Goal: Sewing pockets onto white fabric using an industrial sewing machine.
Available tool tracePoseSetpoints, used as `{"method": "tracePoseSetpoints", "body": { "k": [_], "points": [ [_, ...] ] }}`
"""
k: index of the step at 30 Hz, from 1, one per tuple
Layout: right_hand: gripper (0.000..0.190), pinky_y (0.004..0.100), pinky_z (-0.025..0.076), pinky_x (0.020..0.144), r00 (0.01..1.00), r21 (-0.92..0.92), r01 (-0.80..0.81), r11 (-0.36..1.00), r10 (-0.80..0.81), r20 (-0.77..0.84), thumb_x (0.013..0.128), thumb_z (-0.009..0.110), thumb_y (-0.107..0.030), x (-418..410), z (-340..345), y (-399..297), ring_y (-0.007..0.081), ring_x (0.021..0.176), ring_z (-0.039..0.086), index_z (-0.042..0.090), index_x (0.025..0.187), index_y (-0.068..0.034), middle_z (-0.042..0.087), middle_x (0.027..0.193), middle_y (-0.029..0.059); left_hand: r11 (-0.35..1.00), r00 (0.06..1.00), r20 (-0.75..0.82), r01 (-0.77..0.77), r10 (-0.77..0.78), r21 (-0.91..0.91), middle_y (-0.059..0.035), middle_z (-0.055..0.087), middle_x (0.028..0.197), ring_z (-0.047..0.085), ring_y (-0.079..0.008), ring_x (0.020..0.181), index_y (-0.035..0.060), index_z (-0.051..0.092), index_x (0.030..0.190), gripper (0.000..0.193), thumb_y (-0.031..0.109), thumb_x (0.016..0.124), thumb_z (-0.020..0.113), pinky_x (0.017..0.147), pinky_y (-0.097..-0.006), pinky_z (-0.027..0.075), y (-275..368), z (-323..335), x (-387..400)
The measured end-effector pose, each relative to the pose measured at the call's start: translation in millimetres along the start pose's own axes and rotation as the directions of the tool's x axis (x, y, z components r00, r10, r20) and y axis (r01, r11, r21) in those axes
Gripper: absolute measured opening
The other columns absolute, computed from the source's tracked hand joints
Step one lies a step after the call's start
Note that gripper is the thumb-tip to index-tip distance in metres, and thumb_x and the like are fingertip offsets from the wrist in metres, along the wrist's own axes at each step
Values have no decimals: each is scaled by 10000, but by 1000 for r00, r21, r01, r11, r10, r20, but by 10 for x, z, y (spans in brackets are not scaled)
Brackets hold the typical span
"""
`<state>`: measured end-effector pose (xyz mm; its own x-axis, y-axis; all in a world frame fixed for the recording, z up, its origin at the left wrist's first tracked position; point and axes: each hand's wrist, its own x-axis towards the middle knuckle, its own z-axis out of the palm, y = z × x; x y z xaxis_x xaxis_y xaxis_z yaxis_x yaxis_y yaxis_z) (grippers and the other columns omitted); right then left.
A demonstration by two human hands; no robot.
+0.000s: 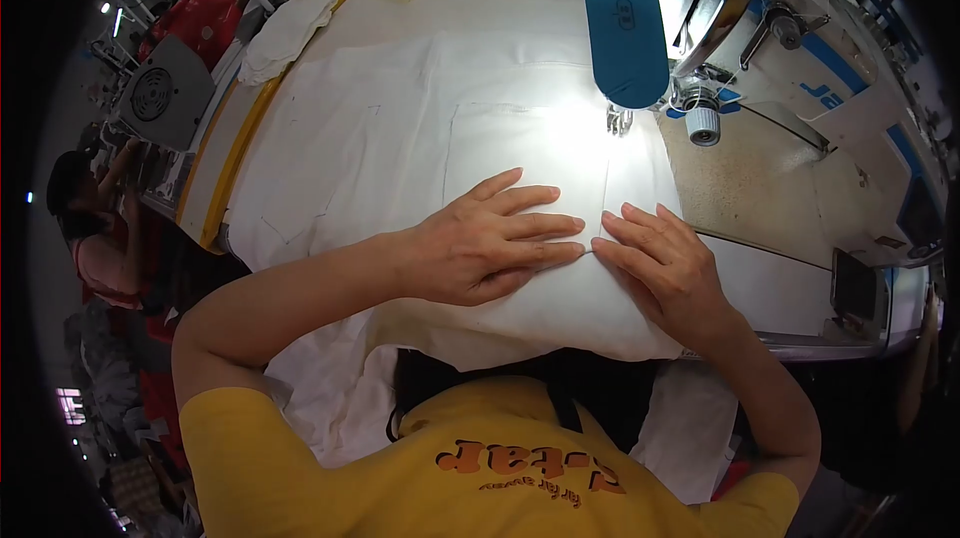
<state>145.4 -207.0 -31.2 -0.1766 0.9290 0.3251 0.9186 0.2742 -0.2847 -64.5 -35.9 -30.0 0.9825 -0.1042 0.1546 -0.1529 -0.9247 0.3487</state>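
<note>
A large white fabric (352, 140) lies spread over the sewing table and hangs over its front edge. My left hand (487, 245) rests palm down on it, fingers spread and pointing right. My right hand (664, 260) lies on the fabric near its right edge, fingertips close to the left ones but apart from them. Between the hands a seam or fold line runs up towards the metal presser foot (619, 121) of an industrial sewing machine (847, 80). Faint outlines of a rectangular panel (510, 148) show on the cloth. The needle's tip is lost in the glare.
A blue oval machine part (624, 27) overhangs the work beside a grey-white knob (703, 125). Yellow tape (247, 125) edges the table's left side, with white cloth pieces (289, 39) lying there. Another person (97, 230) sits at far left. A worn beige plate (742, 178) lies right of the fabric.
</note>
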Motion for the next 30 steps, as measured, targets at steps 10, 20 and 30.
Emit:
{"method": "tracePoseSetpoints", "body": {
  "k": [10,20,30],
  "points": [
    [397,523,399,1010,994,-56,63,996,-58,92,831,685,-183,-65,-76,84,297,1237,501,606,1219,-216,540,1317,101,997,995,72,71,-72,16,-25,357,1496,245,-307,1413,252,455,1393,514,244,889,557,1122,-615,135,95,17,39],
    [419,536,323,1058,993,-29,23,999,-19,118,822,686,-176,121,-123,297,304,1280,455,615,1232,-228,525,1335,104,997,998,38,58,-59,43,-44,363,1485,280,-306,1397,248,446,1393,476,288,926,528,1100,-638,148,-157,-26,175],
    [386,526,300,1077,1000,-24,19,1000,-19,-3,783,722,-167,357,-88,653,223,1014,599,650,1162,-146,615,1232,68,996,996,22,86,-86,4,-65,366,1454,192,-294,1426,231,474,1364,422,234,942,462,1119,-622,97,-475,-78,383]
  ]
}}
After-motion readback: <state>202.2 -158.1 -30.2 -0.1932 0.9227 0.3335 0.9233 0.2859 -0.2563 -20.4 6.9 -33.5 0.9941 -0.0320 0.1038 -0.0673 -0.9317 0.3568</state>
